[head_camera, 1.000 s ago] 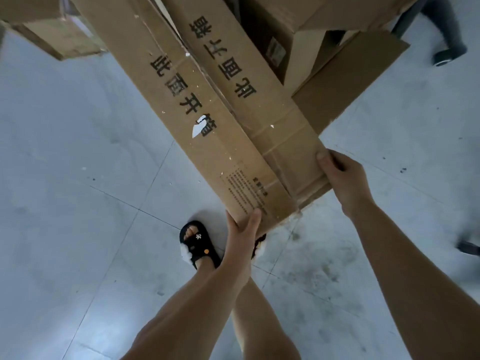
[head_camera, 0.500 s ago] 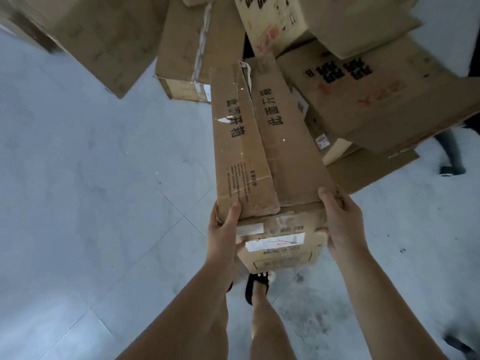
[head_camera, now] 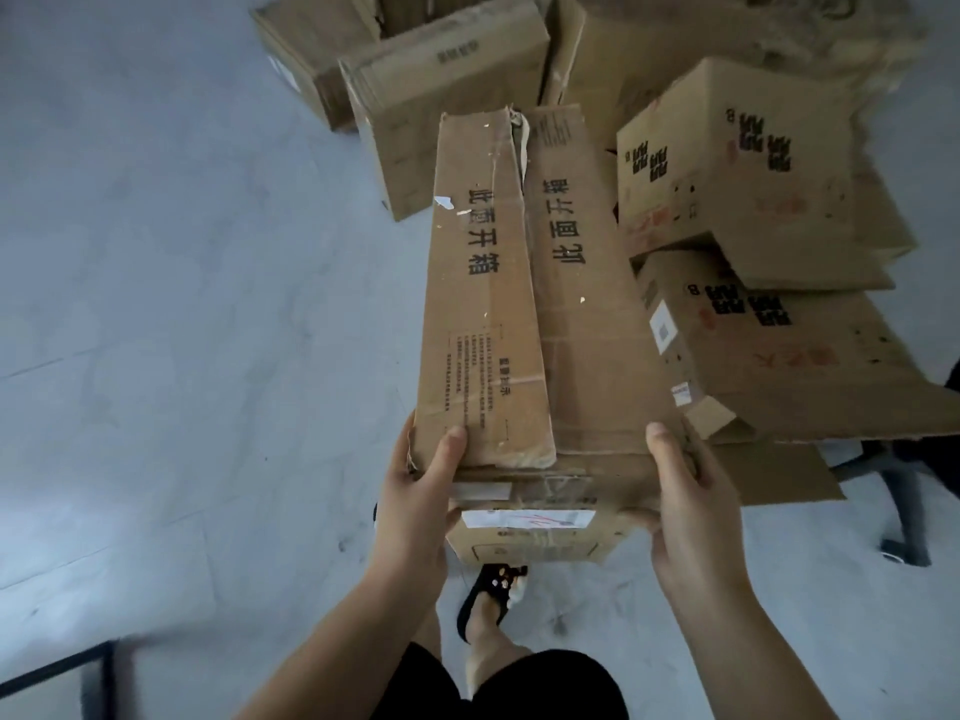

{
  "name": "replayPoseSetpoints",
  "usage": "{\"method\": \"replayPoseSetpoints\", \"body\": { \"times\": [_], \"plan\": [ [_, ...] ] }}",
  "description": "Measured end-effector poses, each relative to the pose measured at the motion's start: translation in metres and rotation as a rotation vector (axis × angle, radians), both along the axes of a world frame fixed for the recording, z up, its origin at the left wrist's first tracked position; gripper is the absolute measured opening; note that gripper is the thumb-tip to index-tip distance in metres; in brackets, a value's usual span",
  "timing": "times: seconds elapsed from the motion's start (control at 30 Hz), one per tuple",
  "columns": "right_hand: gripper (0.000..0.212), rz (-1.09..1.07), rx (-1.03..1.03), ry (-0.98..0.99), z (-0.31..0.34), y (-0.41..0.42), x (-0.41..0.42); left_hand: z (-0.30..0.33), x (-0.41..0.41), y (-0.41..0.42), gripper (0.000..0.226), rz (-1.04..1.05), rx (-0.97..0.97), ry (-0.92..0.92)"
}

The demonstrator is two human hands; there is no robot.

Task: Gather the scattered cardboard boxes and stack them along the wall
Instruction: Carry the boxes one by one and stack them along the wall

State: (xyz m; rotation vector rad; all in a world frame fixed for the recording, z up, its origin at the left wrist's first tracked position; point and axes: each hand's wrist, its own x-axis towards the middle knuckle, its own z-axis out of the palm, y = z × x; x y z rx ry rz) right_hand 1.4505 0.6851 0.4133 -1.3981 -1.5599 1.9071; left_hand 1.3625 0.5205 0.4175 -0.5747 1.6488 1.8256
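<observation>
A long brown cardboard box [head_camera: 545,314] with black printed characters on its two top flaps is raised off the floor, its far end pointing at the pile. My left hand [head_camera: 415,491] grips its near left corner, thumb on the top flap. My right hand [head_camera: 685,491] grips the near right corner, thumb on top. Ahead and to the right lies a heap of cardboard boxes: a cube-shaped one [head_camera: 737,163] on top of a crushed one [head_camera: 779,350], and a larger plain box [head_camera: 441,90] behind the held box.
Pale grey tiled floor [head_camera: 182,304] spreads to the left. A dark chair base with a castor [head_camera: 904,511] stands at the right under flattened cardboard [head_camera: 779,475]. A black line or frame [head_camera: 57,667] crosses the bottom left corner. My sandalled foot [head_camera: 493,589] is below the box.
The long box has swung from tilted left to pointing nearly straight ahead and now sits lower toward the pile. Both hands keep their grip on its near end.
</observation>
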Motion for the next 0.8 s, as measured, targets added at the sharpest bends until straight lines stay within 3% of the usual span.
{"method": "replayPoseSetpoints", "body": {
  "times": [0.37,0.47,0.6,0.8],
  "plan": [
    [0.01,0.325,0.023,0.105,0.054,-0.109,-0.092,0.051,-0.03,-0.128,0.018,0.312,0.023,0.184],
    [0.008,0.37,0.03,0.105,0.058,-0.149,-0.125,0.055,-0.046,-0.168,0.021,0.382,0.034,0.192],
    [0.021,0.467,0.024,0.082,0.059,-0.233,-0.182,0.054,-0.086,-0.252,0.022,0.495,0.048,0.214],
    [0.012,0.617,-0.022,0.055,0.062,-0.34,-0.254,0.062,-0.131,-0.361,0.035,0.613,0.031,0.24]
  ]
}}
